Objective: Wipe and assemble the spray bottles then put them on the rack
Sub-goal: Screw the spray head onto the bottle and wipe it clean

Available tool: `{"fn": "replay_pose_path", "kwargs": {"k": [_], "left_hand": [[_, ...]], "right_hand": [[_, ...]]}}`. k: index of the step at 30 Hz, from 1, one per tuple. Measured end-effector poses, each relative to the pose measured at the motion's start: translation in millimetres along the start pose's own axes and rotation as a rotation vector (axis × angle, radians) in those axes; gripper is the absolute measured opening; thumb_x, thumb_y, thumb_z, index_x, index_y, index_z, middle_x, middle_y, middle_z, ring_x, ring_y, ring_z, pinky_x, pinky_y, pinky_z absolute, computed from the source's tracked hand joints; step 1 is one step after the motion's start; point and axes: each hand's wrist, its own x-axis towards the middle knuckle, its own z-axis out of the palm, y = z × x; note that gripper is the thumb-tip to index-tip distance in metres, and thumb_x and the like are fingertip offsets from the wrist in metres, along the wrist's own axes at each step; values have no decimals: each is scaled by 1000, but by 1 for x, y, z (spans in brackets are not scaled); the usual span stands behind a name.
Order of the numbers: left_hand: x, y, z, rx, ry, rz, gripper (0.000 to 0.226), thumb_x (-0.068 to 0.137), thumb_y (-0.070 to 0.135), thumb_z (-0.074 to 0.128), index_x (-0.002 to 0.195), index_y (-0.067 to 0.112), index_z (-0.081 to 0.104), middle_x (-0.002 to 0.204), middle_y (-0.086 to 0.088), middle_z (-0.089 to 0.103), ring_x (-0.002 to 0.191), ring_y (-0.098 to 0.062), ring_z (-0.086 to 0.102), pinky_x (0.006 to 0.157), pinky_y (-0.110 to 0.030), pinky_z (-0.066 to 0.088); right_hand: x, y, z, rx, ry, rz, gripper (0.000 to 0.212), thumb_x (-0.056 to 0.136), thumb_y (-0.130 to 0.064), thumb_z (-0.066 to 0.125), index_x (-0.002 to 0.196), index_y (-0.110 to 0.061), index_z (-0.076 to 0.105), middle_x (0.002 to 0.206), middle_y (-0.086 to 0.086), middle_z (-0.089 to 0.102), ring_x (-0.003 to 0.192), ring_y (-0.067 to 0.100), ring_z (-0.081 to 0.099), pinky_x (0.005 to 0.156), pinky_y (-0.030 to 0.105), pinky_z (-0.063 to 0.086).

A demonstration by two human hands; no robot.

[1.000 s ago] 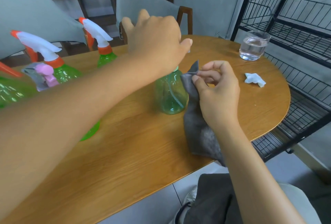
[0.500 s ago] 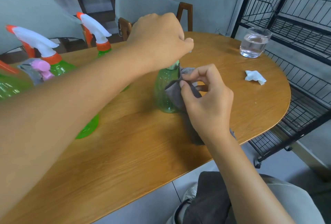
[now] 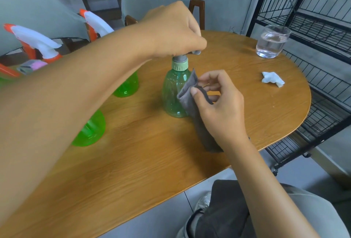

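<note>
**Bottle Steadied From Above, Cloth Applied at the Side**

The fingers (image 3: 196,46) of the left hand (image 3: 174,30) are curled down around the grey spray head (image 3: 180,58), gripping it from above. This hold probably serves to pin the teal spray bottle (image 3: 173,93) upright on the counter (image 3: 144,158) and leave its wall exposed for wiping.

The right hand (image 3: 220,108) pinches a folded grey cloth (image 3: 190,93) between thumb and fingertips. The upper fold touches the bottle's right side; the remainder hangs down to the counter. The fold likely gives a thick, firm wiping edge.

The bottle stands near the counter's middle, with its pale green collar (image 3: 179,65) below the grey head.

Further left, bright green bottles (image 3: 91,131) with white-and-orange trigger heads (image 3: 38,40) stand grouped, apparently awaiting handling. To the right lie a crumpled white tissue (image 3: 272,79) and a glass of water (image 3: 271,42). The black wire rack (image 3: 311,19), the destination, stands just beyond the counter's right end, within reach.
</note>
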Motion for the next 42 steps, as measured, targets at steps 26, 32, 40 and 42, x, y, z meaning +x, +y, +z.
{"fn": "replay_pose_path", "kwargs": {"k": [26, 32, 40, 42], "left_hand": [[8, -7, -4, 26, -145, 79, 33, 85, 23, 62, 114, 39, 66, 108, 19, 53, 110, -8, 35, 76, -24, 36], [4, -3, 4, 203, -52, 152, 31, 89, 29, 61, 120, 30, 65, 104, 13, 50, 105, -16, 35, 81, -25, 26], [2, -3, 5, 205, -35, 152, 33, 89, 35, 64, 121, 30, 64, 110, 12, 55, 107, -16, 37, 85, -27, 29], [2, -3, 5, 206, -41, 157, 34, 88, 35, 65, 122, 30, 64, 111, 13, 54, 107, -16, 36, 84, -27, 28]], "right_hand": [[-1, -16, -1, 52, 90, 30, 34, 88, -3, 71, 113, -21, 56, 96, -13, 73, 99, -4, 66, 82, 6, 42], [-14, -19, 9, -141, 163, -176, 26, 89, -3, 66, 111, -16, 60, 104, -9, 70, 100, 8, 68, 84, 19, 50], [-25, -14, 20, -288, 273, -399, 9, 89, -1, 69, 97, -6, 70, 87, 0, 67, 76, 23, 61, 64, 36, 50], [-24, -16, 21, -226, 249, -334, 8, 92, -5, 69, 100, -7, 68, 89, -1, 66, 77, 24, 61, 67, 36, 50]]}}
